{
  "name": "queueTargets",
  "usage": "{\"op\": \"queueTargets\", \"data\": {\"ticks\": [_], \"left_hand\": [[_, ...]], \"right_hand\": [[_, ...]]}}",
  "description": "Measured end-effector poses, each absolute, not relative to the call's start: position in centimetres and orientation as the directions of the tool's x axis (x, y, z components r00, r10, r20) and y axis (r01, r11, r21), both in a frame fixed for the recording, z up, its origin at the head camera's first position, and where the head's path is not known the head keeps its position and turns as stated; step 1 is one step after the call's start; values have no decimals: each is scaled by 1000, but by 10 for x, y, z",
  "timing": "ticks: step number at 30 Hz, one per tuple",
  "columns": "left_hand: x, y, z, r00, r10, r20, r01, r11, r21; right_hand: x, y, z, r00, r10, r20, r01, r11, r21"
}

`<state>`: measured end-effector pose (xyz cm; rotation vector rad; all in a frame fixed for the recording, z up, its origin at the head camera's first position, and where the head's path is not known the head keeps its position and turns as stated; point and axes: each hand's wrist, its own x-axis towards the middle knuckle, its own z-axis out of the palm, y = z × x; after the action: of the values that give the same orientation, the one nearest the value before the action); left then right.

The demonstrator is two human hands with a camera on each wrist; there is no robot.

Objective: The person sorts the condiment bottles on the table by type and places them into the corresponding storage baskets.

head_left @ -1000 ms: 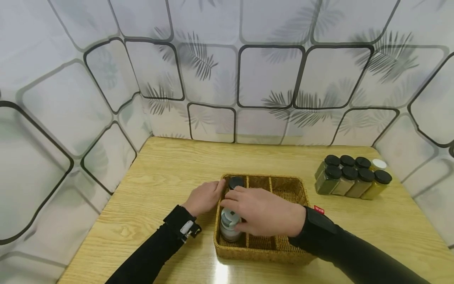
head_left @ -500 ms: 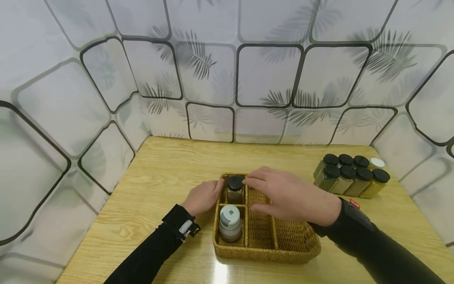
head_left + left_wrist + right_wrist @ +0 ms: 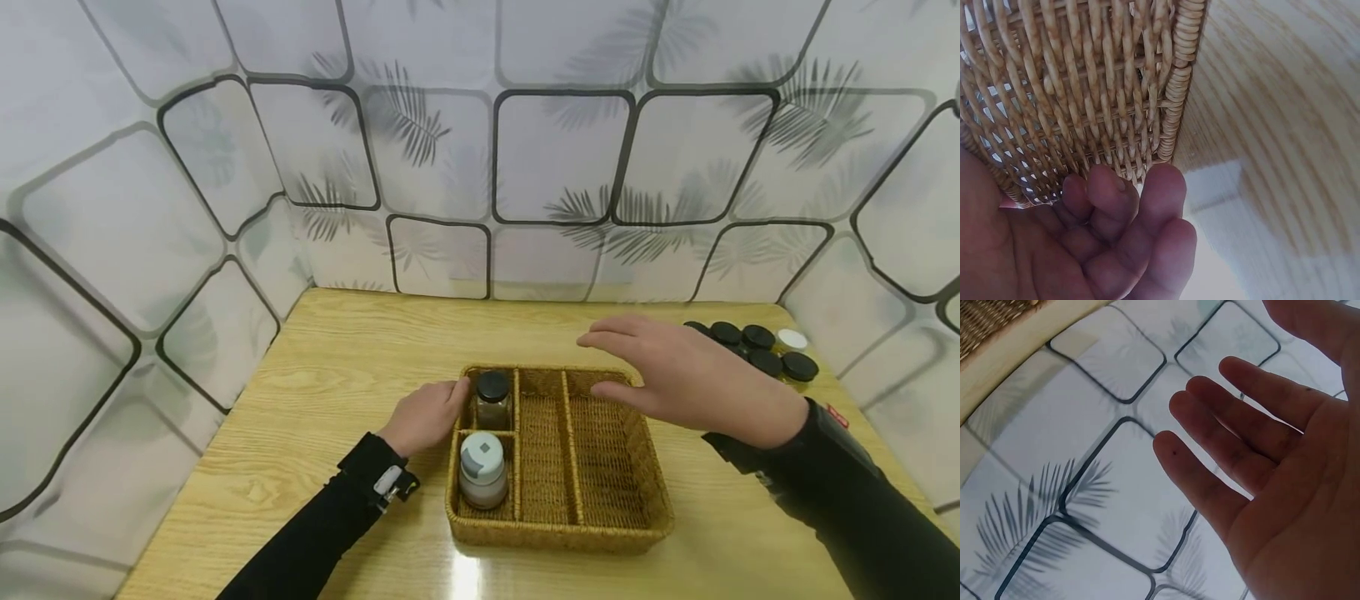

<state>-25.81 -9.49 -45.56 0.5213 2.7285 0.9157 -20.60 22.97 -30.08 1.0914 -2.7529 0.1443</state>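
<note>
A woven basket (image 3: 555, 535) with compartments stands on the table. My left hand (image 3: 422, 417) is at its left wall; in the left wrist view the curled fingers (image 3: 1163, 190) lie against the outside of the weave, and the thumb is mostly hidden. In the basket's back left compartment is a glass jar with a black lid (image 3: 492, 387). A squat jar with a pale lid (image 3: 482, 457) stands upright in front of it. My right hand (image 3: 690, 371) is raised beyond the basket's right back corner, fingers spread apart and holding nothing.
Several spice jars with black lids (image 3: 799, 367), one with a white lid (image 3: 792, 339), stand at the table's right back, partly hidden by my right hand. Patterned cloth (image 3: 558, 158) hangs around the back and sides of the wooden table (image 3: 337, 350).
My right hand has drawn away from the jars in the left compartments, moving right and back across the basket. The left hand stays at the basket's left wall.
</note>
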Motion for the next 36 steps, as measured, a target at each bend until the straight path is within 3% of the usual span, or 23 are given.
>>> {"op": "queueTargets", "data": {"ticks": [10, 16, 36], "left_hand": [[-259, -95, -457, -921, 380, -83, 253, 750, 612], [-259, -94, -456, -925, 368, -90, 247, 764, 596], [-260, -93, -454, -923, 374, -94, 247, 760, 601]], "right_hand": [[-220, 268, -292, -846, -523, 103, -533, 836, -128], [-232, 291, -296, -859, -498, 115, -511, 844, -160], [-261, 339, -329, -900, -435, 14, -434, 895, -98]]}}
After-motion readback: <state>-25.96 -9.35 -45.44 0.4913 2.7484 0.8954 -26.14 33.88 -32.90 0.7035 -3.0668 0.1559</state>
